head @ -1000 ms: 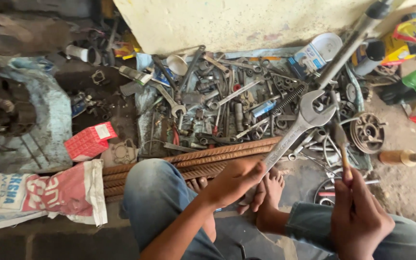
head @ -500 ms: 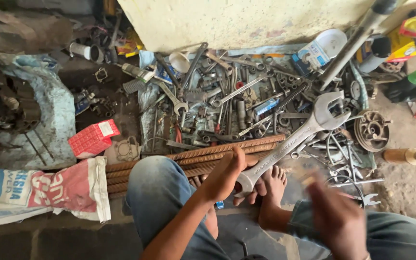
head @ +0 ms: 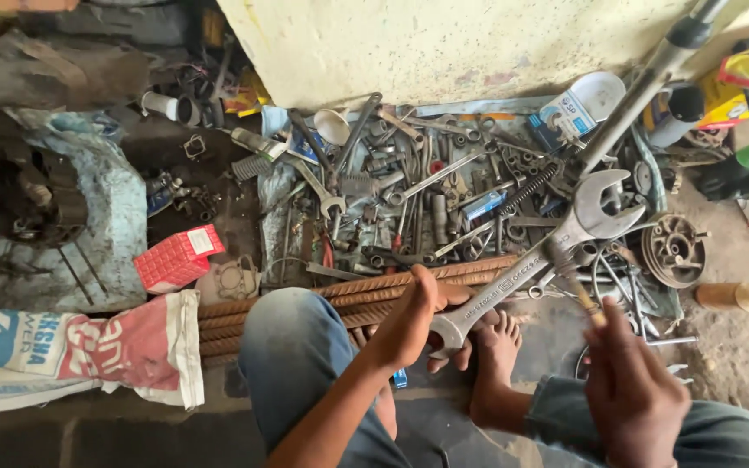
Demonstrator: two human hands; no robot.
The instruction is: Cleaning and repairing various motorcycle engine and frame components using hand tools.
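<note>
My left hand (head: 416, 321) grips the lower end of a large silver open-ended wrench (head: 537, 260), which slants up to the right with its jaw over the tool pile. Close to the wrench's shaft, my right hand (head: 633, 394) holds a thin rod-like tool (head: 572, 279), blurred, its tip near the wrench. I sit with my knees (head: 292, 347) up in blue jeans and a bare foot (head: 496, 355) below the wrench.
A heap of wrenches and metal parts (head: 418, 199) covers the ground by a pale wall. Rusty ribbed steel bars (head: 348, 290) lie across my front. A red box (head: 177, 257), printed sacks (head: 71, 351), a metal hub (head: 674, 251) and a long grey tube (head: 643, 91) lie around.
My right hand dropped and blurred half a second ago, then came back up with the thin tool beside the wrench. The wrench stayed in my left hand, shifting slightly right.
</note>
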